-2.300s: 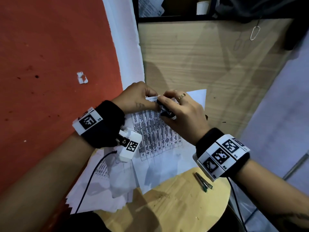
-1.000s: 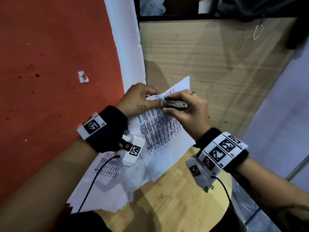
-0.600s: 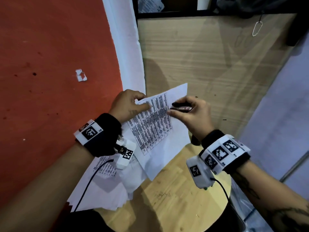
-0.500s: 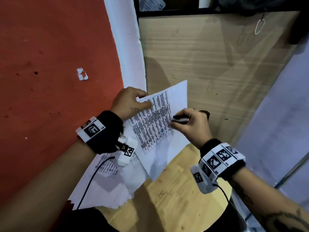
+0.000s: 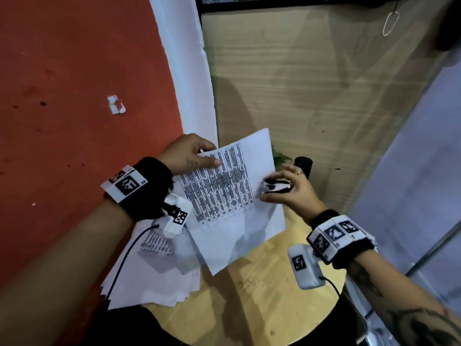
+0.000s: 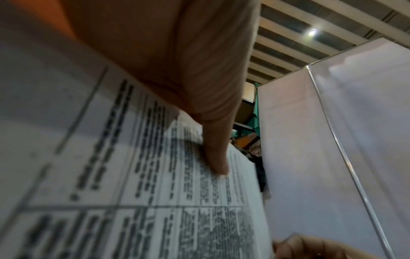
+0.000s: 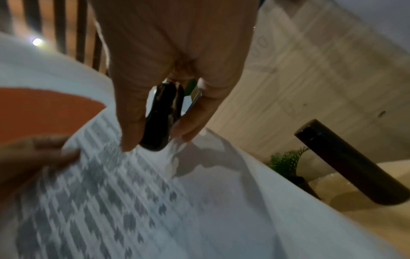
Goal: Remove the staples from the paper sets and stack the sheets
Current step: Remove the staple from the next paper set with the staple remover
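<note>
Left hand (image 5: 188,156): thumb across the printed face and fingers behind, pinching the upper left corner of the paper set (image 5: 232,193). The set is held off the round table (image 5: 252,303), tilted, its long axis running from the pinched corner down and toward the person, lower corner hanging over the table's far edge.

Right hand (image 5: 289,188): fingers curled round the staple remover (image 5: 275,188), a black and metal tool. The right wrist view shows its dark nose (image 7: 162,119) pointing down at the sheet's right margin, thumb tip at the paper; whether the nose touches cannot be told.

Governing relation: the remover sits at the right long edge, while the held corner lies up and to the left, across the sheet's width. No staple is discernible in any view. Judgement: if the set is unfastened, the left hand, already gripping, is the nearer one to carry it.

Destination: the loose stack of sheets (image 5: 154,278) lies at the table's left edge, directly below the left wrist, partly overhanging.

Other items: a black cylinder (image 5: 303,164) and a small green plant (image 5: 280,157) stand beyond the right hand.
</note>
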A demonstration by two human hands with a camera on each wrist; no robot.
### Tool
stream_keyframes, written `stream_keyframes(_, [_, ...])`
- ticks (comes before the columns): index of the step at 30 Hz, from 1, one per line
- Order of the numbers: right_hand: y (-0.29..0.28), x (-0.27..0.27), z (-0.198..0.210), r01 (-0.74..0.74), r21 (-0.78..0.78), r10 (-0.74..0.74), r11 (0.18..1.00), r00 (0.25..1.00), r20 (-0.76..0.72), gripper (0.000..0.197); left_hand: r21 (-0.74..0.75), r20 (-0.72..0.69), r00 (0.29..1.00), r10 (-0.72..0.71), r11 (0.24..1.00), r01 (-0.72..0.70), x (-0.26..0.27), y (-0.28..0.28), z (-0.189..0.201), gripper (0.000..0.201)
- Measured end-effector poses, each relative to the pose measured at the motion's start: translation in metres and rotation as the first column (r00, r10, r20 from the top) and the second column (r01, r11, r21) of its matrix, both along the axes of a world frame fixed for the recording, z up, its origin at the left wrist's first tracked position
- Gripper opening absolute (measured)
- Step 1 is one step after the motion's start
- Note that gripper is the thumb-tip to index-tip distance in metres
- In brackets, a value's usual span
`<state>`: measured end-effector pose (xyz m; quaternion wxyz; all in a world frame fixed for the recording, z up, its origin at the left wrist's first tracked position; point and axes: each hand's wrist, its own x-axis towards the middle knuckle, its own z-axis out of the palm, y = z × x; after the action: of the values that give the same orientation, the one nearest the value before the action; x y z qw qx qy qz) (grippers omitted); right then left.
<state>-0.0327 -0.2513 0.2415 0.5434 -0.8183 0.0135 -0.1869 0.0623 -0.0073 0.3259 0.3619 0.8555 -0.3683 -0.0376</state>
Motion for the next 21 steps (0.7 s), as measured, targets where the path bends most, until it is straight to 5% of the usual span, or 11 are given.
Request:
stream_keyframes(3, [-0.004, 0.000, 0.012, -0.206, 0.168, 0.226, 0.964, 0.968, -0.109, 0.037, 0.011, -0.075, 0.994, -0.076, 0.997, 0.078, 0.000, -0.003, 0.003, 0.008])
stream_keyframes(8, [-0.002, -0.003, 0.020, -0.334, 0.241, 0.385, 0.911, 0.900, -0.207, 0.037, -0.033, -0.152, 0.974, -0.168, 0.986, 0.165, -0.002, -0.010, 0.003, 0.027])
stream_keyframes(11, [-0.001, -0.005, 0.026, -0.320, 0.269, 0.373, 0.909, 0.911, -0.177, 0.032, -0.140, -0.139, 0.982, -0.131, 0.984, 0.111, 0.001, -0.006, 0.002, 0.041])
stream_keyframes(17, [-0.010, -0.009, 0.034, -0.289, 0.265, 0.341, 0.920, 0.924, -0.175, 0.038, -0.145, -0.201, 0.978, 0.052, 0.986, -0.082, 0.021, 0.059, -0.010, 0.031])
stream_keyframes(18, [-0.009, -0.010, 0.035, -0.284, 0.266, 0.336, 0.921, 0.925, -0.177, 0.037, -0.196, -0.250, 0.965, 0.084, 0.971, -0.135, 0.017, 0.070, -0.013, 0.024])
stream_keyframes(20, [-0.005, -0.012, 0.037, -0.276, 0.301, 0.332, 0.913, 0.930, -0.155, 0.035, -0.359, -0.423, 0.902, 0.089, 0.897, -0.256, 0.016, 0.085, -0.032, 0.055])
stream_keyframes(21, [-0.003, -0.010, 0.038, -0.267, 0.350, 0.331, 0.898, 0.934, -0.135, 0.036, -0.492, -0.562, 0.827, 0.006, 0.802, -0.340, 0.016, 0.090, -0.049, 0.065])
